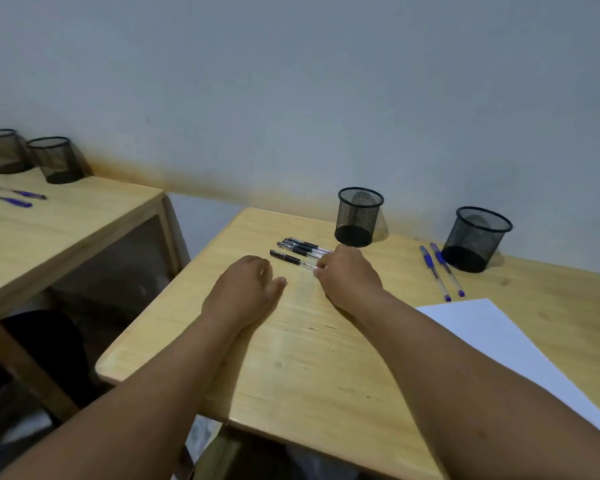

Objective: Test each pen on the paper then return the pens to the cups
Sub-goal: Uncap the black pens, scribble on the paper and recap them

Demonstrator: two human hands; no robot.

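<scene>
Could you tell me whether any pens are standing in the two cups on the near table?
No, both mesh cups look empty.

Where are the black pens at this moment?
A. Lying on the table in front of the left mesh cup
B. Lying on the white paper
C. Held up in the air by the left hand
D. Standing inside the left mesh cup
A: the black pens lie flat on the wooden table, just in front of the left mesh cup, with the right hand touching their tips.
</scene>
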